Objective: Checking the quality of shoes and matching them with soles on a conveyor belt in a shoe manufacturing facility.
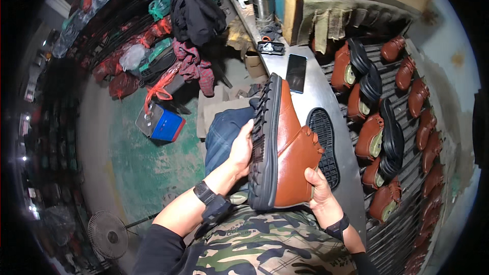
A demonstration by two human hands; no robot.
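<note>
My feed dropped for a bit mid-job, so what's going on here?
A person is holding up a brown shoe in both hands, its thick black sole turned to the left. The left hand is against the sole side, and the right hand grips the brown upper. A loose sole and a phone lie on the metal bench. To the right, more brown uppers and black soles sit on a slatted rack.

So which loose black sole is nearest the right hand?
The black shoe sole on the metal bench, just beside the right hand; the other loose soles lie farther right, on the slatted rack.
</note>
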